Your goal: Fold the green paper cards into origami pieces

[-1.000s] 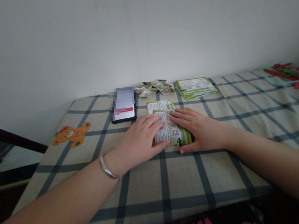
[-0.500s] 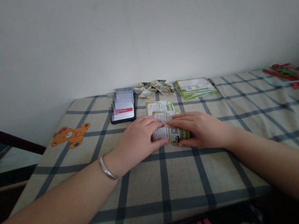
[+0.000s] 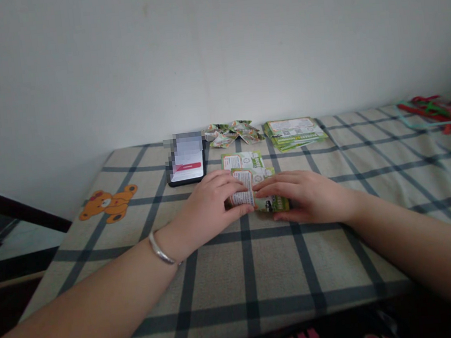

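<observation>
A green-and-white printed paper (image 3: pixel 244 179) lies on the checked cloth between my hands, partly over another printed sheet (image 3: pixel 235 160) behind it. My left hand (image 3: pixel 217 199) grips its left side, fingers curved over the top and the thumb at the near edge. On the right part, the fingers of my right hand (image 3: pixel 301 196) rest across the paper, with the thumb at its near right corner. The fingers cover much of the paper, and what lies under them is hidden. A silver bangle (image 3: pixel 161 249) circles my left wrist.
Behind the papers sit several small folded paper pieces (image 3: pixel 235 134). A stack of similar printed sheets (image 3: pixel 296 131) is at the back right. The phone (image 3: pixel 186 159) lies left of the papers. A bear picture (image 3: pixel 108 205) is farther left, and red and teal ribbons (image 3: pixel 445 116) lie far right.
Both hands stay at the paper. Its near edge looks slightly shifted away from me, and the square code seen earlier no longer shows. My right fingers have slid a little right.
</observation>
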{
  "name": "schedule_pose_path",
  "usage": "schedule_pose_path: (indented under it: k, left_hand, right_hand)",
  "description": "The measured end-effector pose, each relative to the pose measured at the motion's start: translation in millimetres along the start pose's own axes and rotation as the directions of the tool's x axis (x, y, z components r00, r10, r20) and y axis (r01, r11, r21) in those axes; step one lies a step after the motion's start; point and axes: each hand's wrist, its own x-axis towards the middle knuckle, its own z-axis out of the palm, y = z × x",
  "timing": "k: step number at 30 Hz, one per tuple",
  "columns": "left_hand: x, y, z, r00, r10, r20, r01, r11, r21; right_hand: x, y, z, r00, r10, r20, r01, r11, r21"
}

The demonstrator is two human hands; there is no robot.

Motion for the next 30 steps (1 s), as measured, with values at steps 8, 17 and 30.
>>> schedule_pose_path:
  k: [8, 17, 30]
  left_hand:
    - [-5.0, 7.5, -2.5, 0.985, 0.034, 0.172, -0.050, 0.994, 0.093]
    - [-7.3, 8.7, -4.6, 0.973, 0.034, 0.227, -0.060, 0.992, 0.108]
    - [-4.3, 5.3, -0.6, 0.985, -0.049, 0.164, 0.027, 0.991, 0.133]
  right_hand:
    - [1.1, 0.2, -3.1, 0.993, 0.002, 0.114, -0.012, 0.996, 0.091]
    - [1.1, -3.0, -3.2, 0.990, -0.077, 0.122, 0.078, 0.997, -0.004]
    - [1.9, -5.2, -6.9, 0.991, -0.080, 0.105, 0.064, 0.988, 0.143]
